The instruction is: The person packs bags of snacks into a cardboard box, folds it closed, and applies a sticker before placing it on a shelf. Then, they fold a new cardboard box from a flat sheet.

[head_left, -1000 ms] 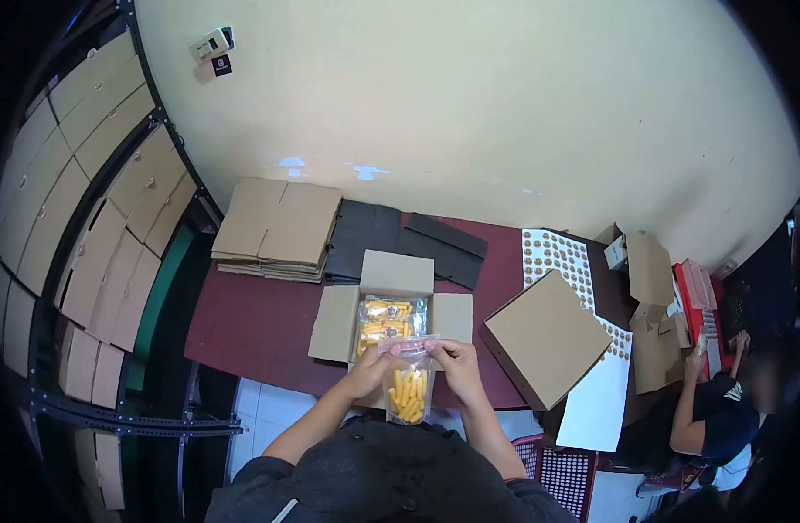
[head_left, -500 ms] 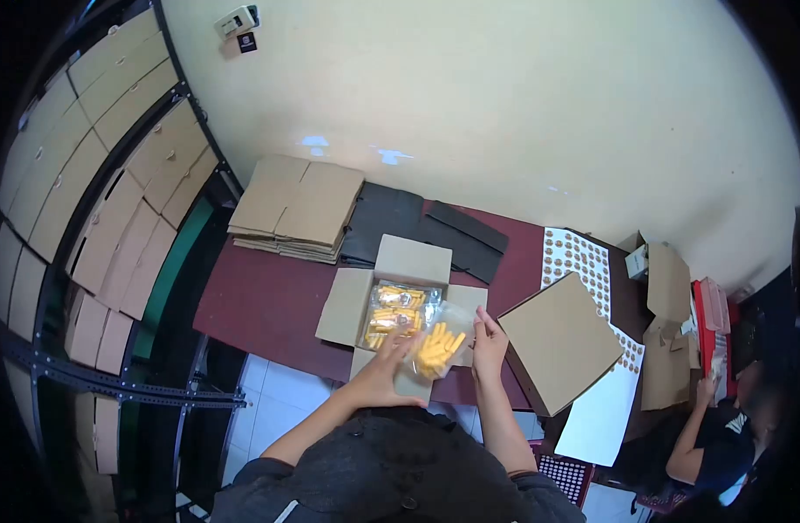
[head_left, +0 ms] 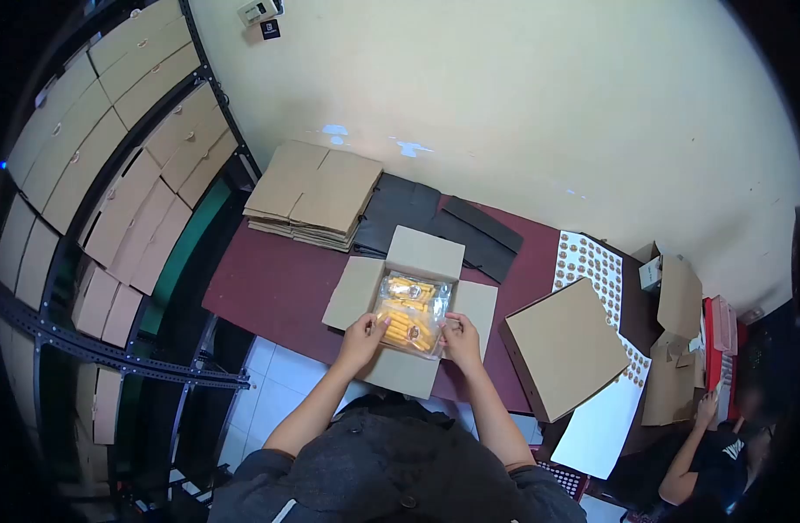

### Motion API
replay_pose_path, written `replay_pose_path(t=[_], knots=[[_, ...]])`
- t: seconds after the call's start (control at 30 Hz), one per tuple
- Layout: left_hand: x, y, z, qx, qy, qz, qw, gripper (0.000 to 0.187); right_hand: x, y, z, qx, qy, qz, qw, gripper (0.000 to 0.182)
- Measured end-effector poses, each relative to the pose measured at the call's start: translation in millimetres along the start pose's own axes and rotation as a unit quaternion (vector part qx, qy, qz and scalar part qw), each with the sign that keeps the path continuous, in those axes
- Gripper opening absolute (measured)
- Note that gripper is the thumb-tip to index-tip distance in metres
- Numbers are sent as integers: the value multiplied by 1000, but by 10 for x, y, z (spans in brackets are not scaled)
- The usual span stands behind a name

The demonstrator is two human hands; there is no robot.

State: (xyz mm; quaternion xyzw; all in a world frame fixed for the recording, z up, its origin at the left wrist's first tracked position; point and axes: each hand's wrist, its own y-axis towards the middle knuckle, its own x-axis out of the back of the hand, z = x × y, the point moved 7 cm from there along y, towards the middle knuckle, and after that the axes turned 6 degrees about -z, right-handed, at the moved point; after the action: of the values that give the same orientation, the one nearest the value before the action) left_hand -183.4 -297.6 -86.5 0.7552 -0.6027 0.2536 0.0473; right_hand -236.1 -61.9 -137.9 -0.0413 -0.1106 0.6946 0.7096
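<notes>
An open cardboard carton [head_left: 358,283] stands in front of me with its flaps folded outward. Inside it lie clear packets of yellow-orange sticks [head_left: 415,290]. A similar clear packet of yellow-orange sticks [head_left: 401,328], with a round label, is at the carton's near side, over the others. My left hand [head_left: 358,340] pinches its left edge, and my right hand [head_left: 461,338] grips its right edge. Whether the packet rests on the ones below cannot be made out.
Flattened cartons [head_left: 317,187] are stacked at the table's back left, beside black folded sheets [head_left: 400,209]. A closed carton [head_left: 565,344] sits to the right, near sticker sheets [head_left: 589,261]. Shelves of boxes [head_left: 112,192] line the left; another person [head_left: 701,453] is at far right.
The packet has moved left from my right hand into the carton's opening and now lies flatter. My left hand has drawn back to its left edge, so both hands hold it.
</notes>
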Motion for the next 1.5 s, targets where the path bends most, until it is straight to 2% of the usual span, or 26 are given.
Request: replay_pose_path(t=[0.03, 0.1, 0.13, 0.17, 0.3, 0.37, 0.43, 0.5, 0.53, 0.57, 0.63, 0.67, 0.73, 0.8, 0.83, 0.87, 0.9, 0.97, 1.0, 1.07, 1.17, 1.2, 1.23, 1.33, 1.43, 1.5], knots=[[-48, 19, 95, 1, 1, 0, 1000, 41, -16, -13, -26, -1, 1, 0, 1000, 33], [7, 6, 37, -156, 260, -175, 937, 48, -16, -78, 73, 120, -167, -24, 978, 43], [-24, 67, 162, -86, 218, -99, 967, 57, -32, -128, 127, 179, -250, -36, 951, 49], [-27, 73, 193, -88, 217, -97, 967, 57, -46, -176, 106, 179, -251, -39, 951, 49], [16, 57, 396, -73, 228, -127, 963, 61, -132, -391, 250, 198, -291, -52, 935, 49], [207, -40, 330, -63, 210, -206, 954, 67, -324, -478, 299, 320, -371, 25, 871, 42], [301, 13, 512, -23, 216, -203, 955, 78, -422, -505, 242, 314, -389, 67, 864, 34], [418, 134, 980, 25, 12, -285, 958, 87, -569, -560, 129, 298, -420, 148, 844, 27], [434, 189, 1091, 43, -109, -274, 955, 92, -596, -572, 77, 287, -448, 143, 835, 28], [439, 206, 1157, 44, -111, -273, 954, 92, -604, -567, 52, 286, -449, 144, 834, 28], [361, 191, 1007, 28, -389, -156, 907, 93, -596, -580, 119, 286, -429, 133, 846, 29], [368, 151, 831, -80, -319, -127, 936, 91, -584, -593, 143, 279, -408, 146, 857, 27], [321, -18, 511, -107, -313, -64, 942, 87, -502, -595, 142, 265, -340, 123, 894, 30], [262, -38, 412, -137, -307, -2, 942, 83, -376, -620, 285, 256, -292, 90, 917, 50], [139, -31, 401, -197, -118, 52, 972, 77, -312, -619, 341, 258, -293, 91, 916, 50], [6, -36, 447, -249, 77, 105, 960, 73, -254, -631, 409, 298, -341, 83, 888, 53], [40, -32, 409, -250, 77, 105, 959, 73, -217, -655, 469, 335, -388, 74, 855, 56], [-49, -61, 373, -293, 285, 167, 897, 60, -147, -700, 378, 292, -429, 75, 852, 67], [-1, -50, 307, -298, 288, 177, 893, 51, -156, -769, 295, 276, -471, 100, 832, 69], [11, -8, 320, -322, 292, 189, 881, 49, -157, -867, 132, 243, -531, 158, 796, 75], [57, 76, 400, -369, 292, 184, 863, 47, -158, -885, 162, 232, -512, 164, 811, 80], [111, 80, 364, -351, 283, 208, 868, 45, -124, -851, 134, 241, -477, 130, 835, 64], [141, 92, 356, -333, 274, 232, 872, 44, -113, -794, 34, 241, -477, 128, 836, 64], [53, 309, 577, -345, 250, 232, 874, 43, 34, -681, 18, 175, -285, 29, 942, 24], [36, 299, 347, -283, 173, 219, 918, 47, 93, -589, -73, 149, -312, -30, 938, 27], [183, 338, 303, -278, 67, 24, 958, 69, 43, -610, -54, 182, -329, -51, 925, 37]])
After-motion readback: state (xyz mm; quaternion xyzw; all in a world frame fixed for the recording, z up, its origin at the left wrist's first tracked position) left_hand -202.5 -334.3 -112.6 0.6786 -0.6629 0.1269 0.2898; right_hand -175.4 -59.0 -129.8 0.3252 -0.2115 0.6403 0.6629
